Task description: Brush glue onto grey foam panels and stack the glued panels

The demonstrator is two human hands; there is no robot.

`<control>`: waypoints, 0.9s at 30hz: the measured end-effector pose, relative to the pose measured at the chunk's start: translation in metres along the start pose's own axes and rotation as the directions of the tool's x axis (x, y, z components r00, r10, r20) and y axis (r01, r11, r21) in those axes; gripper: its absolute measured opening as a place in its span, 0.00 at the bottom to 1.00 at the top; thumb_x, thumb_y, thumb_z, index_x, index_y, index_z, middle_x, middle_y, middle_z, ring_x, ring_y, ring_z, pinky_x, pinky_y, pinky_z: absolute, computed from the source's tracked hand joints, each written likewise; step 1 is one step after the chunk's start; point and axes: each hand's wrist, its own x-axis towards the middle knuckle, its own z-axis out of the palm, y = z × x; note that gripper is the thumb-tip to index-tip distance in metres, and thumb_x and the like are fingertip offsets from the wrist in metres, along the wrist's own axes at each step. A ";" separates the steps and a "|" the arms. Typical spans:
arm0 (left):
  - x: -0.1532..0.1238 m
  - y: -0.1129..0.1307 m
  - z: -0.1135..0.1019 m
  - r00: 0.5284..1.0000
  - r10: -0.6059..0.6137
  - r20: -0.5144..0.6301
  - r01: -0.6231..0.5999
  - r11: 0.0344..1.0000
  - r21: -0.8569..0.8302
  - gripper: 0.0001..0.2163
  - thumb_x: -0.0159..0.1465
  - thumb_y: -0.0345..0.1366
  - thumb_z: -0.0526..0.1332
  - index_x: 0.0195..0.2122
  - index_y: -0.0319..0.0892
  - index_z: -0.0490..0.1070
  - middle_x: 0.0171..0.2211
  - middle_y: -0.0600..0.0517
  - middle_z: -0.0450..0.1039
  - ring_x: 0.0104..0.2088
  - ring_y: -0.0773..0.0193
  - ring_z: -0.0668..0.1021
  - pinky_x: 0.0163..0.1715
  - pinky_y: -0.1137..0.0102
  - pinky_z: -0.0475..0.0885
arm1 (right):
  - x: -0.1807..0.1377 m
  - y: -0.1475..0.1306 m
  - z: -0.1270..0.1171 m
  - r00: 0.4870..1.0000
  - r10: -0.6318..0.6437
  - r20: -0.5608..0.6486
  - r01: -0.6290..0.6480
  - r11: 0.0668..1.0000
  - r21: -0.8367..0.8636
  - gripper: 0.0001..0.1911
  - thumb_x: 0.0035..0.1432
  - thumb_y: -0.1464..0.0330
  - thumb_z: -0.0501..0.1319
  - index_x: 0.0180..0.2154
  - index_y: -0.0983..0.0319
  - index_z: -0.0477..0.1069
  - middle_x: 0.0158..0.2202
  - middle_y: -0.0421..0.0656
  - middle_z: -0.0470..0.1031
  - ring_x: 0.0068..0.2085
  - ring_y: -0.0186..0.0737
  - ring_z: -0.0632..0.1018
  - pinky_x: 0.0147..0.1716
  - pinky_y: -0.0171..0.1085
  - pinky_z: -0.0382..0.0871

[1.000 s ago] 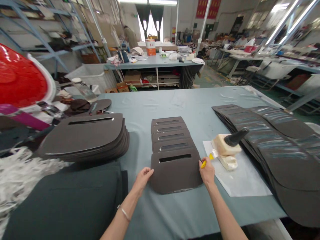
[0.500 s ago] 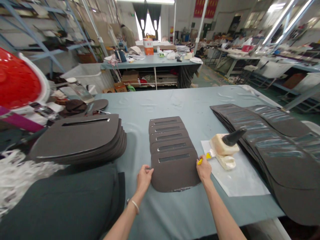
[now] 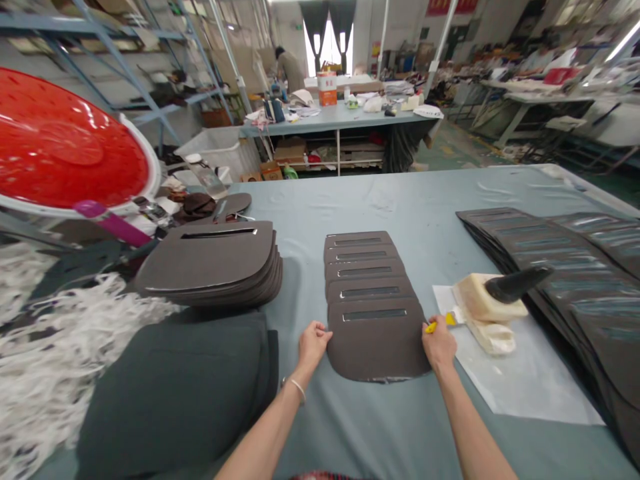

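A row of overlapping dark brown panels (image 3: 375, 340), each with a long narrow slot, lies in front of me. My left hand (image 3: 314, 345) is closed with its fingertips at the left edge of the nearest panel. At the opposite edge, my right hand (image 3: 440, 345) grips a small yellow-handled brush (image 3: 439, 324), its pale end pointing right; the fingers also touch the panel there. Just beyond the brush, a cream-coloured block-like container (image 3: 483, 297) with a black cone-shaped top (image 3: 517, 283) rests on a white sheet (image 3: 525, 387).
Brown slotted panels (image 3: 215, 257) are stacked at left, behind dark green pieces (image 3: 175, 387) and white strips (image 3: 100, 347). Shiny-streaked panels (image 3: 565, 260) overlap at right. A red fan-like round object (image 3: 70, 140) looms at upper left. One person (image 3: 290, 70) stands far back.
The view has turned a little left, so everything sits further right in it. Both hands stay at the nearest panel's two edges, and the brush is still in my right hand.
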 end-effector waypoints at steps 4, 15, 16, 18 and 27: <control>0.002 0.001 -0.001 0.999 0.003 0.037 -0.002 1.000 -0.020 0.08 0.50 0.36 0.63 0.29 0.43 0.65 0.20 0.58 0.70 0.24 0.69 0.74 0.28 0.75 0.64 | 0.000 0.000 -0.001 1.000 -0.002 0.001 0.002 1.000 0.000 0.12 0.60 0.61 0.55 0.43 0.60 0.64 0.29 0.41 0.70 0.27 0.35 0.69 0.26 0.33 0.47; 0.000 0.005 0.001 1.000 -0.011 0.022 0.009 0.993 0.119 0.08 0.50 0.33 0.64 0.29 0.43 0.66 0.23 0.56 0.72 0.26 0.68 0.73 0.27 0.75 0.60 | -0.004 -0.006 -0.008 0.999 -0.031 0.016 0.032 0.999 -0.034 0.11 0.60 0.62 0.55 0.43 0.60 0.63 0.29 0.41 0.70 0.28 0.35 0.70 0.27 0.33 0.49; 0.001 0.007 0.000 1.000 -0.008 0.016 0.006 0.991 0.132 0.08 0.50 0.33 0.64 0.30 0.43 0.66 0.24 0.56 0.72 0.26 0.68 0.73 0.27 0.75 0.60 | -0.005 -0.006 -0.009 0.999 -0.037 0.027 0.038 0.998 -0.041 0.11 0.60 0.62 0.55 0.43 0.60 0.63 0.29 0.41 0.70 0.29 0.35 0.71 0.27 0.33 0.49; 0.003 0.011 -0.002 1.000 -0.005 0.011 0.003 0.988 0.152 0.08 0.51 0.32 0.64 0.31 0.43 0.66 0.25 0.56 0.72 0.27 0.68 0.73 0.28 0.75 0.60 | -0.008 -0.006 -0.010 0.998 -0.036 0.053 0.039 0.998 -0.055 0.11 0.60 0.62 0.54 0.43 0.60 0.63 0.29 0.41 0.70 0.30 0.36 0.72 0.27 0.33 0.50; 0.010 0.012 -0.007 0.998 0.008 0.058 -0.017 0.988 0.153 0.07 0.51 0.34 0.64 0.29 0.43 0.66 0.22 0.56 0.72 0.26 0.68 0.74 0.29 0.75 0.63 | -0.013 -0.002 -0.009 0.997 -0.032 0.070 0.037 0.997 -0.067 0.11 0.62 0.62 0.52 0.44 0.59 0.62 0.30 0.42 0.71 0.30 0.36 0.73 0.26 0.33 0.49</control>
